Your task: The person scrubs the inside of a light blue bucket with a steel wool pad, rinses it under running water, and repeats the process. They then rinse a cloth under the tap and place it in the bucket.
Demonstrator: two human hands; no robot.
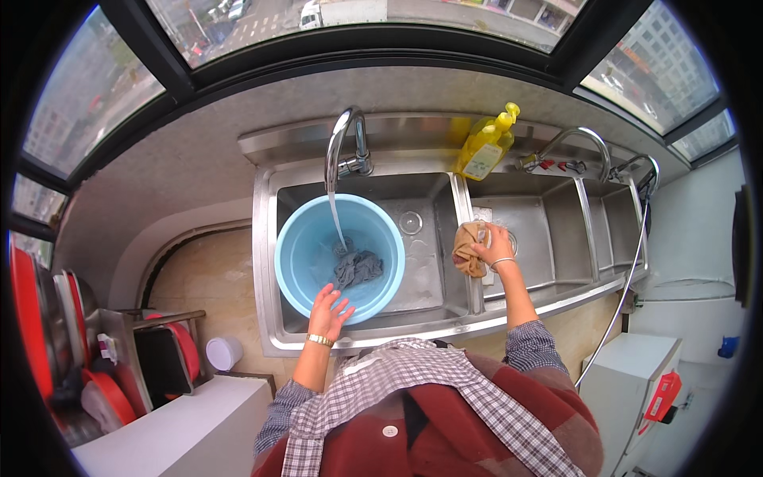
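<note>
Water runs from the chrome faucet (344, 143) into a light blue plastic basin (381, 232), which sits in the left bowl of a steel sink (438, 286). A wet grey cloth (359, 268) lies bunched on the basin's bottom. My left hand (328, 313), fingers spread and holding nothing, is over the basin's near rim; whether it touches the rim I cannot tell. My right hand (496, 244) grips a crumpled brown cloth (470, 247) above the divider between the left and middle bowls.
A yellow pump bottle (487, 146) stands behind the divider. Two more faucets (581, 134) (641, 161) rise at the right, one with a hose (620, 298). A white cabinet (632, 369) is at lower right. Red-rimmed pans (107, 393) and a white tub (223, 353) are at left.
</note>
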